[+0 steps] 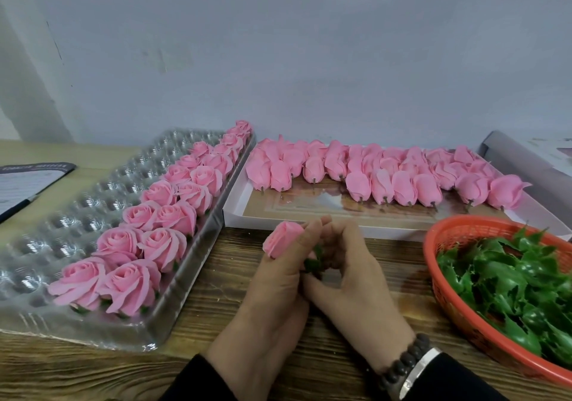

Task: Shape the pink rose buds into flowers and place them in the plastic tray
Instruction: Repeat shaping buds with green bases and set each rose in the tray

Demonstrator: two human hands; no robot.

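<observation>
My left hand (278, 280) holds a closed pink rose bud (282, 237) between thumb and fingers, low over the wooden table. My right hand (346, 273) presses against it, fingers closed on a small green leaf base (314, 263) that peeks out between both hands. To the left lies the clear plastic tray (77, 214); two rows of opened pink roses (168, 214) fill its right side. Behind my hands, several closed pink buds (387, 173) lie in rows on a flat white-edged box (309, 211).
An orange mesh basket (448, 292) full of green leaf bases (520, 280) sits at the right. A notepad with a pen (28, 183) lies at the far left. A grey wall (278, 60) closes the table's far side. Another box (526, 152) shows at the far right.
</observation>
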